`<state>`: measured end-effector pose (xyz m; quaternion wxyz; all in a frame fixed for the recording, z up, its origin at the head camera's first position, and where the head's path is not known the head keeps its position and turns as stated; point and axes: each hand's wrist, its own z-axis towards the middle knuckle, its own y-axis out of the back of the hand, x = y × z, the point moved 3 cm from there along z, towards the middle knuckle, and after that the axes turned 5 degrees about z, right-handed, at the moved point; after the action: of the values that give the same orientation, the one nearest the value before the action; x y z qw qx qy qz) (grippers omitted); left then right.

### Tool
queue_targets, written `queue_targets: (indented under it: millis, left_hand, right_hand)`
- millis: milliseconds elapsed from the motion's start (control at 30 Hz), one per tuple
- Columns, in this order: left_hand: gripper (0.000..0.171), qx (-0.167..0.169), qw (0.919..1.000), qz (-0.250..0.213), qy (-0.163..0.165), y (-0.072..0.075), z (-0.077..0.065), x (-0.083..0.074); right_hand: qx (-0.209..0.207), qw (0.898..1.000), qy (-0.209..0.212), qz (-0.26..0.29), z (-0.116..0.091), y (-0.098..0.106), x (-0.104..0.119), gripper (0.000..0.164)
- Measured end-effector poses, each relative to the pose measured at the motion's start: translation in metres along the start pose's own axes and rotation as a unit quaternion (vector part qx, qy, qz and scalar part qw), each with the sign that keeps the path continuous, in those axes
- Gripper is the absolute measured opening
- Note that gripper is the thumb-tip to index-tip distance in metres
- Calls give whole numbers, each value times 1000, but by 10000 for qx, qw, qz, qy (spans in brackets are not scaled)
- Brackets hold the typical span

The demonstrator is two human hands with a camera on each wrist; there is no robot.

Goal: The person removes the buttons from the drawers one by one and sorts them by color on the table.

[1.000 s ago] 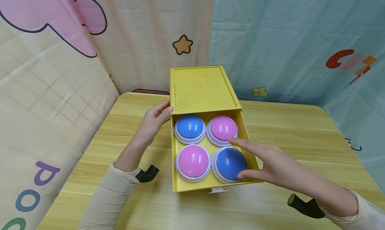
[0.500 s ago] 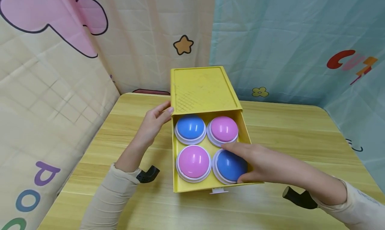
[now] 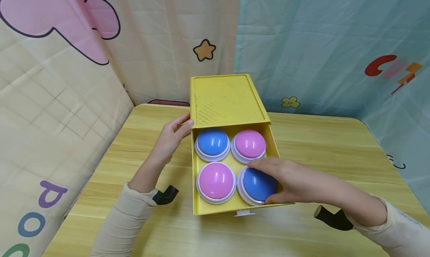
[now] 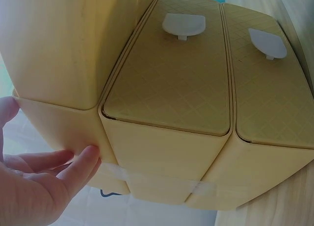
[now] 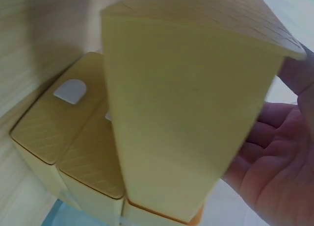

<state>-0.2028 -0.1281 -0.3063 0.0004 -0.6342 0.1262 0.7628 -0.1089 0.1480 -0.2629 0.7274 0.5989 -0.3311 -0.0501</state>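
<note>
A yellow drawer unit (image 3: 228, 100) has its top drawer (image 3: 198, 208) pulled out. Inside sit two blue and two pink round buttons with white bases. My right hand (image 3: 295, 182) holds the near-right blue button (image 3: 258, 184), thumb at its near edge and a finger at its far edge; the button tilts a little. Beside it lie the pink button (image 3: 216, 180) at near left, the other pink button (image 3: 250, 143) and the other blue button (image 3: 212, 142) farther back. My left hand (image 3: 171, 135) rests with extended fingers against the unit's left side.
Below the open drawer, the left wrist view shows two closed drawers with pale tabs, the nearer tab (image 4: 184, 25) in the middle. A wooden table (image 3: 336, 167) bears the unit. Patterned curtains (image 3: 302, 44) stand behind and at both sides.
My right hand has moved left over the near-right blue button and closed round it; the button has shifted and tilted slightly. The left hand stays against the unit.
</note>
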Motion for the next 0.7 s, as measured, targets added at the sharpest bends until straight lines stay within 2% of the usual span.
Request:
queue_targets:
  millis: [167,300,400,567,700]
  left_hand:
    - [54,-10,10000,-5,28,1,-1,0]
    - [55,-10,10000,9,12,1,-1,1]
    - [57,-27,10000,31,-42,1,0,1]
    - [58,-14,10000,57,-80,0,-1,0]
    - [56,15,10000,49,-31,0,0,-1]
  right_hand:
    - [-337,9991,230,119,-4,15,4,71]
    - [-965,9929,699,-17,-10,32,7,71]
    - [-1428,9858,861,-185,-16,45,6,68]
    - [-1900,9797,521,-363,-31,62,-5,71]
    - [-2130,9749,-287,-589,-41,68,-25,81]
